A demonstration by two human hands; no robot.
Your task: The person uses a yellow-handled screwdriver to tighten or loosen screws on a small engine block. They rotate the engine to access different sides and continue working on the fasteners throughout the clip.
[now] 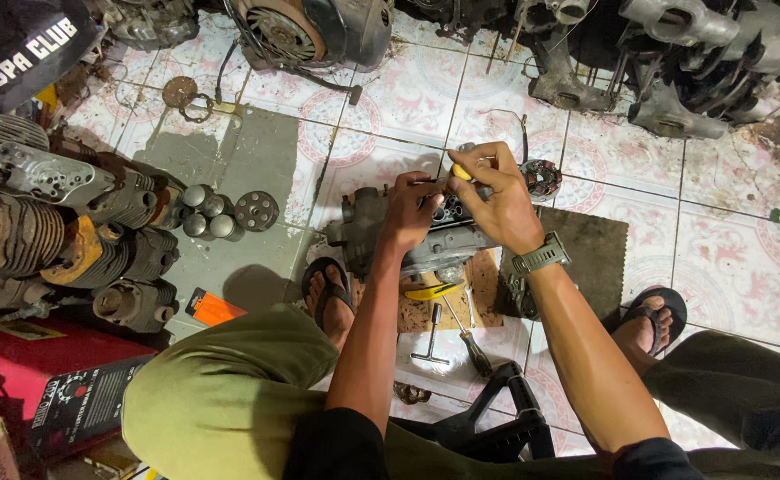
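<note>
A grey engine block lies on the tiled floor between my feet. My left hand rests on top of it, fingers pressed on the casing. My right hand is closed around a yellow-handled screwdriver, its tip hidden behind the left hand. A grey watch sits on my right wrist. I squat in olive trousers and sandals.
A T-handle wrench, a dark screwdriver and a yellow tool lie below the engine. Finned cylinders and several round pistons crowd the left. More engine cases line the back. A dark mat lies right.
</note>
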